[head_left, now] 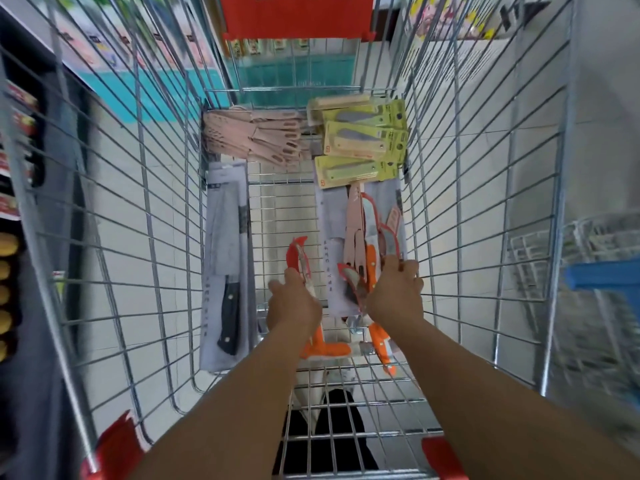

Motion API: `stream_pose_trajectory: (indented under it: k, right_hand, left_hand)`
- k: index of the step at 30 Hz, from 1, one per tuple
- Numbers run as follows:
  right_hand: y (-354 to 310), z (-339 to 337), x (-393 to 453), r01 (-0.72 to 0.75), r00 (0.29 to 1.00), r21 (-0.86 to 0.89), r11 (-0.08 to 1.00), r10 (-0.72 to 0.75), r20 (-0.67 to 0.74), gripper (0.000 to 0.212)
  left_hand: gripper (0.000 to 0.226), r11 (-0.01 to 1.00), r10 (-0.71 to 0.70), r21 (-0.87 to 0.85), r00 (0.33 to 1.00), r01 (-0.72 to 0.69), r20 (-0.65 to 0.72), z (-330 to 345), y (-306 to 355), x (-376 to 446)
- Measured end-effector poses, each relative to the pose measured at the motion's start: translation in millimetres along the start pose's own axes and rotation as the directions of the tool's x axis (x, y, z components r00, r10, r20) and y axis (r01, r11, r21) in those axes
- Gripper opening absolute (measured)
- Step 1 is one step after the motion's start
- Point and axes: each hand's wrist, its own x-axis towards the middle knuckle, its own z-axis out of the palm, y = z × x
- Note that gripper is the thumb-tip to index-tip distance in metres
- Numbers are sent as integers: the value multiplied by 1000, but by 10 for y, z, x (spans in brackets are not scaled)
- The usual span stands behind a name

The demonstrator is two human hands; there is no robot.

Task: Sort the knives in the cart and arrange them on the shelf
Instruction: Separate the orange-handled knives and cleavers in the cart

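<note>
Both my arms reach down into a wire cart [166, 216]. My left hand [292, 301] grips a knife in red-edged packaging [299, 258] with an orange handle below my wrist. My right hand [394, 294] grips another red-edged packed knife [388, 237] on the right pile, where pink knives [356, 233] and orange-handled ones [381, 344] lie. Packed black-handled cleavers [227, 265] lie along the cart's left side. Pink knife sets [252, 136] sit at the far left, yellow-carded folding knives [363, 143] at the far right.
A red panel [298, 15] hangs at the cart's far end. Store shelving [20, 168] runs along the left. A white wire basket [588, 258] and a blue edge [602, 275] stand outside to the right. Tiled floor shows through the cart's bottom.
</note>
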Motion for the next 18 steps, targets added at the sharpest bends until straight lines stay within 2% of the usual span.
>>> stream_pose_trajectory:
  k: [2,4,6,8,11,13,15,16,18]
  right_hand:
    - [7,17,15,55,996,-97,994,-61,-61,85]
    - [3,41,45,95,992,-151,984,-106,-73,81]
    - [-11,66,87,91,993,-167,982,-101,-56,80]
    - [-30,97,118,99,989,-199,975,-119,-91,78]
    - [-58,115,136,153,980,-151,977,-170,-100,52]
    - [-70,112,134,227,972,-115,967,-233,-41,43]
    - [-55,127,130,270,961,-103,957,-274,-31,46]
    - [-33,136,136,255,962,-112,961,-263,-72,49]
    - [6,99,156,95,982,-26,995,-98,-163,55]
  left_hand:
    - [29,1000,18,9,999,-18,-35,-23,-6,22]
    - [33,998,45,56,997,-42,-64,-38,-21,22]
    - [42,989,125,92,987,-116,-101,-33,9,13]
    - [45,973,230,36,969,-227,-93,2,134,27]
    - [38,929,336,-159,942,-334,-12,77,422,98]
    - [32,912,385,-156,923,-378,13,124,586,160]
    - [29,914,393,-111,919,-390,4,170,686,223]
    - [28,920,380,-101,925,-379,-12,185,713,250]
    - [31,940,332,-73,943,-333,-29,219,744,283]
